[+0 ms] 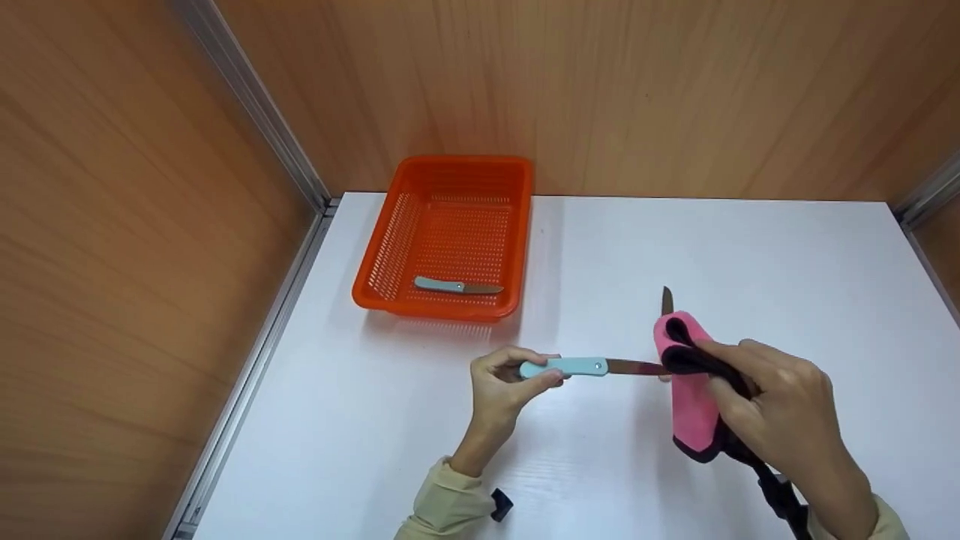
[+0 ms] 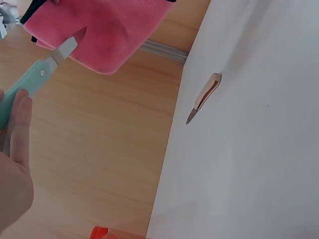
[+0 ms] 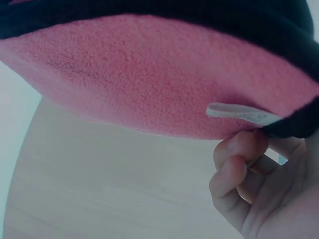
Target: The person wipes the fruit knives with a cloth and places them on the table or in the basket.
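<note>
In the head view my left hand [image 1: 495, 390] pinches the light blue handle of a small knife [image 1: 577, 366], its blade pointing right. My right hand [image 1: 780, 401] grips a folded pink cloth [image 1: 694, 412] with black edging. The blade's end meets the cloth's fold; in the left wrist view the knife's tip [image 2: 79, 36] overlaps the pink side. A white tag [image 3: 239, 112] shows on the cloth, close to my right fingers. Another knife [image 2: 207, 92] with a pale pinkish handle lies on the table; from the head, the cloth hides its handle and only its blade [image 1: 667, 301] shows.
An orange perforated basket [image 1: 525, 240] stands at the back left of the white table [image 1: 360, 420], with a light blue-handled knife [image 1: 441, 285] lying inside. Wood-grain panels [image 1: 600, 90] with metal edge strips rise behind and at the sides.
</note>
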